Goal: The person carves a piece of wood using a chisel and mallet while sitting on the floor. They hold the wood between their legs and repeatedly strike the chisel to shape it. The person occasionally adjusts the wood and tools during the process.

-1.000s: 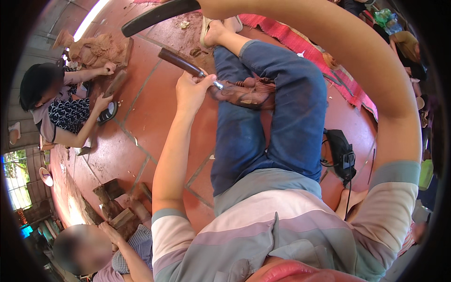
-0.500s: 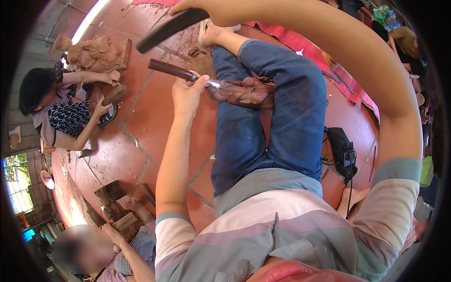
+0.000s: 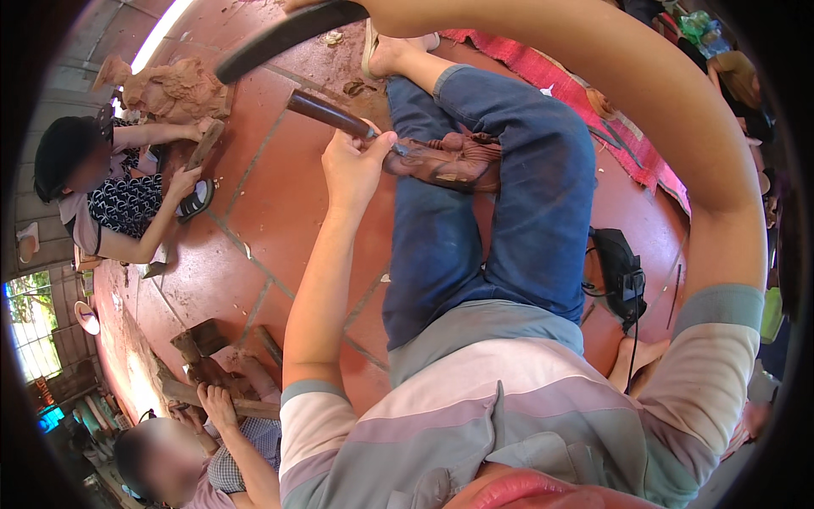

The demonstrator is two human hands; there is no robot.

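Note:
My left hand is closed round the lower end of a chisel with a dark brown handle. Its metal tip meets the left end of a reddish-brown wood carving, which has rounded and ridged relief. The carving lies across my thighs, gripped between my legs. At the top edge, my raised right hand holds a dark, flat-sided wooden mallet above and left of the chisel handle. Part of that hand is cut off by the picture's edge. The mallet and the chisel are apart.
On the left a co-worker in a black cap handles a wooden block beside a large carving. Another co-worker works at lower left. A black bag with a cable lies right of my legs, and a red mat stretches beyond them.
My left hand and the chisel have shifted slightly right, with the handle tilted more steeply. The mallet has moved a little left and up. Both co-workers' hands have moved.

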